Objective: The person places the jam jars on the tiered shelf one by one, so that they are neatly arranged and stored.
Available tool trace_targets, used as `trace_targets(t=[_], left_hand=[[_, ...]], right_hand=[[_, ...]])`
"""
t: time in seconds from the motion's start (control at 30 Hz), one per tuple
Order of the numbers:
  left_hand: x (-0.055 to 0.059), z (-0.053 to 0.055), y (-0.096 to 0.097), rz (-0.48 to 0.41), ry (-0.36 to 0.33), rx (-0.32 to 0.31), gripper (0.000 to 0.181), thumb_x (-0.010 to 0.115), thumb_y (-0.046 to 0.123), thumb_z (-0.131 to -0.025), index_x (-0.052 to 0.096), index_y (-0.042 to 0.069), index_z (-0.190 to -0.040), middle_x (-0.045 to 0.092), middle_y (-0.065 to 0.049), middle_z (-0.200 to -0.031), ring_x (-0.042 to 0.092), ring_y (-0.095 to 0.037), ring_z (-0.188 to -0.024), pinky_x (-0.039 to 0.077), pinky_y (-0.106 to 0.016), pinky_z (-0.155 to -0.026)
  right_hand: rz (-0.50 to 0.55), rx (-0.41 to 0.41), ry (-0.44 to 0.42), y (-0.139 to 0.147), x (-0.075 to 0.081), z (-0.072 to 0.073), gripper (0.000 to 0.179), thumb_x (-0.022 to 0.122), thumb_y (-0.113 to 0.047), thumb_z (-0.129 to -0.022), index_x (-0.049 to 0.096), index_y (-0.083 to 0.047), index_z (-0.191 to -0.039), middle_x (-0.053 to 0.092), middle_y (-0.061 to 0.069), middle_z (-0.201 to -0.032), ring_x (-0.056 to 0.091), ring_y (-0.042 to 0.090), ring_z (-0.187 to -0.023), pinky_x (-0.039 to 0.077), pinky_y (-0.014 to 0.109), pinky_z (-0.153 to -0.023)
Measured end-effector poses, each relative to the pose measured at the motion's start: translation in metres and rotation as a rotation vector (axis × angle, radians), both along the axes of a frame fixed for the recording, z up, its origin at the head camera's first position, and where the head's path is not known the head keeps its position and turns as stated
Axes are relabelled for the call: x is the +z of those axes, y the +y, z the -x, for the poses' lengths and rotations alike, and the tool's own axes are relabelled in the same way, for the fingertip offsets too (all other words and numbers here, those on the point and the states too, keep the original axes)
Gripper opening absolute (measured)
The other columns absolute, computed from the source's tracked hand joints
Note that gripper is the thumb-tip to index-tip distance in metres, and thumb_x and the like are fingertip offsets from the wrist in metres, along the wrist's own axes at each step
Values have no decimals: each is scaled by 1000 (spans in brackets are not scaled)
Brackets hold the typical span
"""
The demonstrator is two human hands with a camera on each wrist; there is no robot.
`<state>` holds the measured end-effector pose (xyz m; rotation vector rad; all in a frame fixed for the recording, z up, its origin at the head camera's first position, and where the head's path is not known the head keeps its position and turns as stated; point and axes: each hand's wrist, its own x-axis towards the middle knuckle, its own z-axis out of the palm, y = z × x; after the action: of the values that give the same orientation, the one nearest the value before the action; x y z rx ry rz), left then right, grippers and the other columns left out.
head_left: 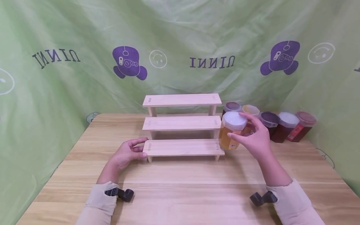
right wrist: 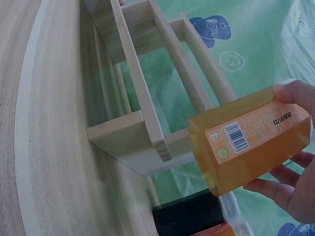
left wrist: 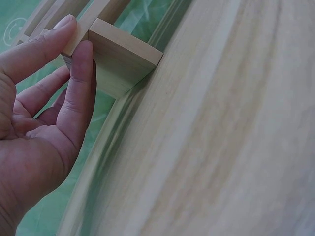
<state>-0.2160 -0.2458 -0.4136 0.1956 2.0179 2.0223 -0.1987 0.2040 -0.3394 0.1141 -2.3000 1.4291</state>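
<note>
A pale wooden three-step display rack point(head_left: 182, 147) stands in the middle of the table. At its left end, my left hand point(head_left: 126, 154) grips the lowest board, with thumb and fingertips on the board's end point(left wrist: 78, 37). My right hand point(head_left: 257, 140) holds a jar of amber contents point(head_left: 227, 137) with a white lid, beside the rack's right end. The right wrist view shows this jar point(right wrist: 253, 140) raised off the table and tilted in that view, its orange label and barcode toward the camera. Thumb and fingers reach round the lid end.
Several lidded jars stand right of the rack: a dark purple-lidded one point(head_left: 269, 119), a white-lidded dark red one point(head_left: 283, 128) and a red-lidded one point(head_left: 303, 126) among them. A green printed curtain point(head_left: 180, 37) hangs behind the wood-grain table point(head_left: 180, 193).
</note>
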Motion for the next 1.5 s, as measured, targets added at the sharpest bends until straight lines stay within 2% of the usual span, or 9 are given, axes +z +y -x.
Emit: trace_targets(t=[0.3, 0.47, 0.7, 0.87, 1.07, 1.3, 1.5], left_hand=[[-3, 1, 0, 1, 6, -8, 79, 75, -12, -76, 35, -10, -144, 67, -17, -113, 67, -19, -97, 58, -32, -79], [-3, 1, 0, -2, 11, -12, 79, 74, -12, -76, 35, -11, -144, 67, -17, -113, 67, -19, -98, 58, -33, -79], [-1, 0, 0, -1, 13, -8, 79, 74, -12, -76, 34, -11, -144, 65, -20, -117, 67, -18, -98, 58, -32, -80], [-1, 1, -1, 3, 11, -6, 79, 74, -12, -76, 34, -11, -144, 62, -22, -121, 67, -18, -100, 57, -32, -81], [-2, 0, -1, -6, 10, -8, 80, 74, -13, -75, 35, -11, -144, 65, -18, -117, 67, -18, -99, 58, -32, -80], [-2, 1, -1, -7, 5, -10, 78, 73, -13, -76, 34, -11, -145, 65, -20, -117, 67, -19, -99, 57, -33, -81], [-1, 1, -1, 2, 6, -11, 78, 73, -12, -77, 34, -11, -145, 66, -20, -115, 67, -18, -98, 58, -32, -80]], right_hand=[[-22, -13, 1, -2, 6, -1, 73, 90, -16, -69, 57, -13, -135, 56, 8, -130, 56, 17, -104, 51, 19, -74], [12, 21, 10, -6, 13, -3, 73, 90, -14, -69, 57, -12, -135, 54, 8, -130, 58, 19, -108, 53, 17, -76], [58, 61, 4, -13, 24, -1, 74, 89, -12, -69, 56, -12, -136, 52, 5, -130, 58, 25, -113, 54, 22, -83], [79, 79, 16, -17, 30, 0, 73, 89, -9, -69, 57, -13, -134, 52, 4, -127, 58, 22, -111, 52, 20, -86], [116, 109, 22, -23, 36, 5, 73, 89, -6, -68, 58, -13, -133, 54, 5, -127, 60, 18, -108, 53, 21, -86], [122, 152, 42, -35, 45, 12, 74, 89, -6, -68, 58, -13, -134, 58, 6, -125, 59, 18, -100, 55, 20, -75], [135, 170, 3, -46, 51, 18, 74, 90, -9, -68, 57, -14, -135, 58, 7, -127, 59, 20, -108, 55, 25, -83]])
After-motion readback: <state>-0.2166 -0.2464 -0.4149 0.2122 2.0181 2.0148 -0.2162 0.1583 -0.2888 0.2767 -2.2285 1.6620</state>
